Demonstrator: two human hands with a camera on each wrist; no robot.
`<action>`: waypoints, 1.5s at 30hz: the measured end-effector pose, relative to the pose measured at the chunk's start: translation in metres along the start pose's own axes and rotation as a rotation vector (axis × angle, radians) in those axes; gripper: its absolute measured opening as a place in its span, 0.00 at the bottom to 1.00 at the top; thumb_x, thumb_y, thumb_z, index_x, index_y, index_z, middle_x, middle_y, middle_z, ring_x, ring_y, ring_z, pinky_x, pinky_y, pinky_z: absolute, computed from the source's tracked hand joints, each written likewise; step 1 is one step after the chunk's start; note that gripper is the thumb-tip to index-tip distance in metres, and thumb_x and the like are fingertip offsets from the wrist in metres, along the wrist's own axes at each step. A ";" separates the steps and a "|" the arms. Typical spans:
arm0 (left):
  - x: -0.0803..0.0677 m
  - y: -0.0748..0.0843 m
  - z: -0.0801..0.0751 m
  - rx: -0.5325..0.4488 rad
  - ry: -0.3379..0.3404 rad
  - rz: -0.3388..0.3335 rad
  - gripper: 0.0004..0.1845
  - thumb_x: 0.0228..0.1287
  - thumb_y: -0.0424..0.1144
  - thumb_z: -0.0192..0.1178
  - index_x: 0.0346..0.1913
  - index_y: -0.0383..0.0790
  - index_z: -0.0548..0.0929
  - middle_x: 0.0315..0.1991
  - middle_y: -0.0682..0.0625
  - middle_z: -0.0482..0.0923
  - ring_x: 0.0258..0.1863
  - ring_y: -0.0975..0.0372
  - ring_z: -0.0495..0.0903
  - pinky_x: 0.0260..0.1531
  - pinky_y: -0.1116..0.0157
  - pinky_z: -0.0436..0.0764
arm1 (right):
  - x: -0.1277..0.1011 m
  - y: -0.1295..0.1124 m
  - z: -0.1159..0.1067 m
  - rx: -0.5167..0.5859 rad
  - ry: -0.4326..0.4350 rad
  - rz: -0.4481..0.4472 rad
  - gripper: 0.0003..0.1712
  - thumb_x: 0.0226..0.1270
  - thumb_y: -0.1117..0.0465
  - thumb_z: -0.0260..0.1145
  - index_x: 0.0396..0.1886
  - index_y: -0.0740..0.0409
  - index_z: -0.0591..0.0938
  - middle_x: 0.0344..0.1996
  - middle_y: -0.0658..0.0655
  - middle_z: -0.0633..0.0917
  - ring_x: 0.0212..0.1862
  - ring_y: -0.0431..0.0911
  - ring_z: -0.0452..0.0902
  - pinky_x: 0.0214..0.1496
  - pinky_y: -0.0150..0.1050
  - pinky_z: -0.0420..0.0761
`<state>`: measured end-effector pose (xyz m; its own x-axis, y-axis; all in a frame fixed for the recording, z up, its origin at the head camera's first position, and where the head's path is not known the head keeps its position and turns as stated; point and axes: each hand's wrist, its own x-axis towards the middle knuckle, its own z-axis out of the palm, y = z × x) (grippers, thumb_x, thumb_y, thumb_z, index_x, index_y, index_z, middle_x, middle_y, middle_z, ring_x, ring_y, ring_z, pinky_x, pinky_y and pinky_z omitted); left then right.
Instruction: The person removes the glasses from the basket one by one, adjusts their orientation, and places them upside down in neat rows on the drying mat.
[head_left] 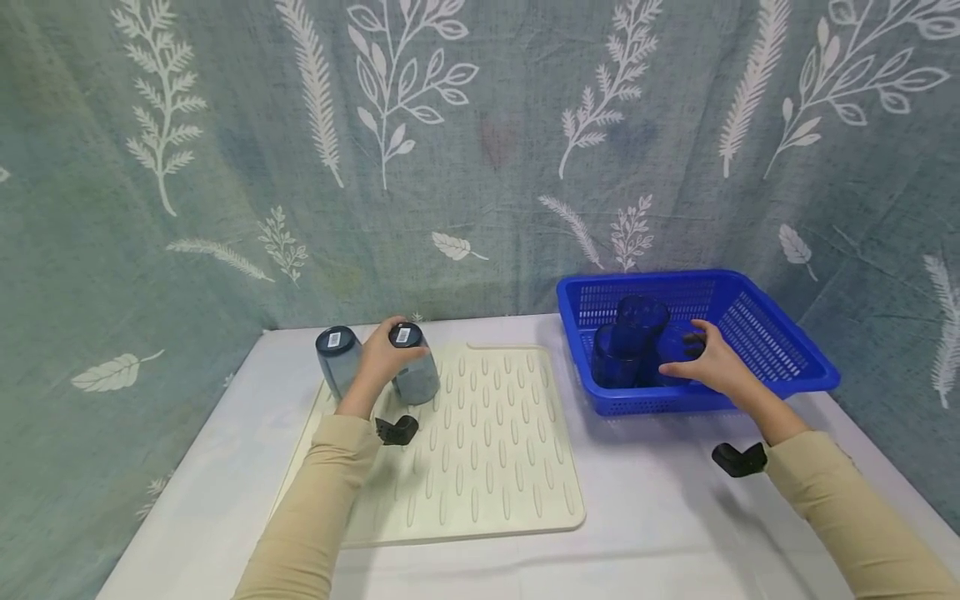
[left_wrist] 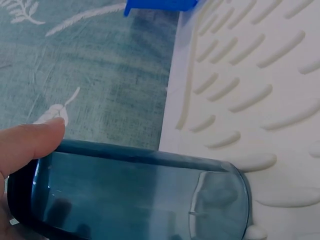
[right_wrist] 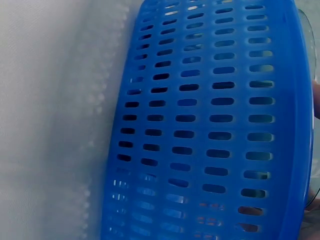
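Gripping an upturned grey cup (head_left: 411, 367), white sticker unreadable, left hand (head_left: 378, 358); right hand (head_left: 708, 362) curled on a blue cup (head_left: 675, 346).

Gripped cup (head_left: 415, 367): smoky grey-blue, translucent, inverted on the cream mat (head_left: 487, 442), sticker on its base.
Second cup (head_left: 336, 358): same type, inverted, just beside it.
Basket cups (head_left: 637, 329): dark blue, inside the blue basket (head_left: 780, 350).

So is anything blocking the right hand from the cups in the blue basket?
Nothing visible does. The right hand reaches over the blue basket's near rim, its fingers already at a blue cup. Two more blue cups stand beside it, not in between.
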<state>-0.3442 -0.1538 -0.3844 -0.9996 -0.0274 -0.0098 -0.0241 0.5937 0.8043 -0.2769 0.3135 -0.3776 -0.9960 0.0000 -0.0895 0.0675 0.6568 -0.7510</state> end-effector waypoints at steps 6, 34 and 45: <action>-0.003 0.004 -0.002 0.016 0.016 0.002 0.42 0.55 0.44 0.65 0.70 0.44 0.55 0.68 0.38 0.54 0.64 0.44 0.59 0.57 0.46 0.66 | 0.000 -0.002 -0.001 -0.003 -0.035 0.023 0.62 0.54 0.47 0.69 0.69 0.69 0.38 0.64 0.76 0.56 0.63 0.68 0.54 0.61 0.62 0.61; -0.089 0.020 0.015 -0.340 0.208 0.388 0.26 0.58 0.32 0.61 0.60 0.34 0.69 0.61 0.41 0.67 0.61 0.52 0.66 0.61 0.56 0.65 | 0.002 0.001 -0.010 0.047 -0.150 0.048 0.61 0.54 0.49 0.69 0.70 0.66 0.37 0.64 0.78 0.51 0.63 0.72 0.49 0.57 0.66 0.60; -0.098 0.008 0.021 -0.338 0.144 0.323 0.29 0.58 0.32 0.62 0.62 0.35 0.66 0.61 0.40 0.65 0.61 0.50 0.65 0.61 0.54 0.64 | 0.004 -0.001 -0.006 0.022 -0.093 0.106 0.62 0.52 0.47 0.69 0.70 0.66 0.38 0.65 0.77 0.49 0.64 0.72 0.46 0.59 0.68 0.56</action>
<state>-0.2471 -0.1292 -0.3898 -0.9420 -0.0100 0.3353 0.3174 0.2968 0.9006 -0.2810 0.3174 -0.3726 -0.9735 -0.0015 -0.2286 0.1748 0.6399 -0.7484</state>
